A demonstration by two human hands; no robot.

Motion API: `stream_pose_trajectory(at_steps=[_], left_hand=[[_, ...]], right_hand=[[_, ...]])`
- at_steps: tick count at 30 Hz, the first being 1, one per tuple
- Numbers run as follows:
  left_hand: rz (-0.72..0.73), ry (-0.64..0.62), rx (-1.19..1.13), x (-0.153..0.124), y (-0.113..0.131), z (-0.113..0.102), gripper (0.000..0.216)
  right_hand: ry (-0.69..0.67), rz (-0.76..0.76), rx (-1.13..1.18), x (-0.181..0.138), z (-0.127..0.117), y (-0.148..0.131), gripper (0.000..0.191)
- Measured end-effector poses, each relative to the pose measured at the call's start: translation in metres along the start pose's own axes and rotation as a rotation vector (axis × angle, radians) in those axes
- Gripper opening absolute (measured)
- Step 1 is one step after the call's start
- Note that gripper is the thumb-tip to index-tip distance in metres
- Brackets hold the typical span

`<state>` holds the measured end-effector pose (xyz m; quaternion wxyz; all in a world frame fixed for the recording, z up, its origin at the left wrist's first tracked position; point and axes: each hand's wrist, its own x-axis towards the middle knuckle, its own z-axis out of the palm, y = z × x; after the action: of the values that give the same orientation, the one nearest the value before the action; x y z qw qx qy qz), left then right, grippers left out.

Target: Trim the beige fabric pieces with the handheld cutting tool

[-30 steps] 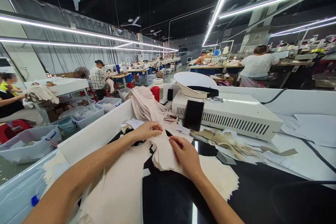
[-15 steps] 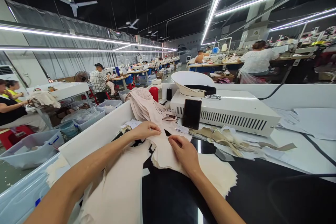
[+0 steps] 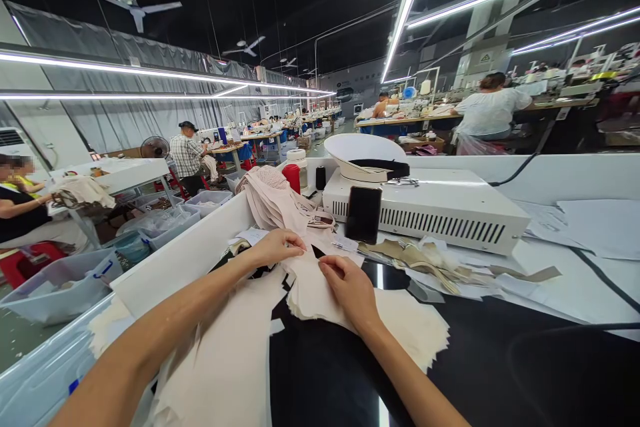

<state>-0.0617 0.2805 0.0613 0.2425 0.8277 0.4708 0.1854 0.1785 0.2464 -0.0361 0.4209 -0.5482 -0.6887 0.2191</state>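
Note:
A stack of cream cut fabric pieces (image 3: 313, 293) lies on the dark table (image 3: 490, 360) in front of me. My left hand (image 3: 277, 247) pinches the top piece at its far left corner, fingers closed on it. My right hand (image 3: 350, 290) rests on the stack's right side, thumb and fingers pressed together on the same top piece. More cream fabric (image 3: 225, 360) spreads under my left forearm. A heap of beige garments (image 3: 275, 203) sits just beyond my left hand.
A white box-shaped machine (image 3: 425, 210) stands behind the stack, with a black phone (image 3: 363, 214) leaning on it and a white bowl-shaped form (image 3: 365, 153) on top. Tan scraps (image 3: 430, 260) and papers (image 3: 595, 227) lie right. Bins (image 3: 55, 280) and other workers are left and beyond.
Both hands stay on the fabric stack with only slight finger shifts. The view has tilted a little, so everything sits slightly lower and leftward.

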Motion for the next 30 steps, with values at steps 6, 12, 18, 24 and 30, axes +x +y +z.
stream_pose_trajectory(at_steps=[6, 12, 18, 24, 30], left_hand=[[0.077, 0.054, -0.018, -0.005, 0.002, -0.001, 0.028], [0.145, 0.129, -0.073, -0.012, 0.01, -0.001, 0.003], [0.141, 0.159, -0.122, -0.015, 0.013, -0.001, 0.012], [0.086, 0.115, -0.144, -0.014, 0.012, -0.002, 0.011], [0.042, 0.089, -0.165, -0.012, 0.013, -0.001, 0.008]], right_hand=[[-0.016, -0.029, 0.014, 0.001, 0.001, -0.001, 0.035], [-0.016, -0.041, 0.025, 0.001, 0.003, 0.002, 0.034], [-0.003, -0.055, 0.043, 0.001, 0.008, 0.005, 0.033], [-0.003, -0.067, 0.064, 0.0, 0.009, 0.007, 0.032], [0.013, -0.065, 0.079, 0.001, 0.01, 0.009, 0.033]])
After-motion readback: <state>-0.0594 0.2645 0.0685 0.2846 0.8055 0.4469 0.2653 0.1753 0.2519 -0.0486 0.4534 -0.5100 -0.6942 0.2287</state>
